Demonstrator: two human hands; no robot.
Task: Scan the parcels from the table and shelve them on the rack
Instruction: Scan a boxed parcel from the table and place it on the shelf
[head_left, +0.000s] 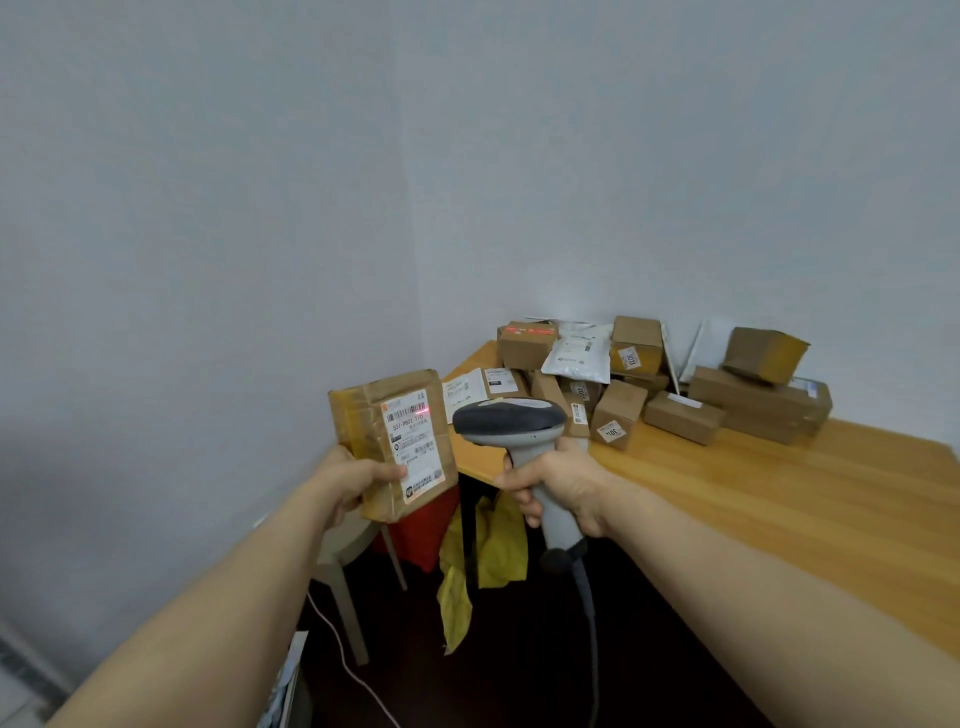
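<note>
The left grip (358, 480) pinches a taped brown parcel (387, 415) at its lower edge, thumb on the white label (415, 441). At its 3 o'clock, the right grip (558, 486) curls round the handle of a grey scanner (511, 421), whose red spot falls on that label. At 1 o'clock, a heap of parcels (649, 384) lies on the wooden desk (779, 493).

Wooden table (779, 499) (parcels (680, 415) piled)

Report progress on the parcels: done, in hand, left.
Done: cannot tell, no rack in view. In hand: the left hand holds a parcel, the right hand aims the scanner, red light on its label. Left: shelving it, plus the pile of parcels on the table.
</note>
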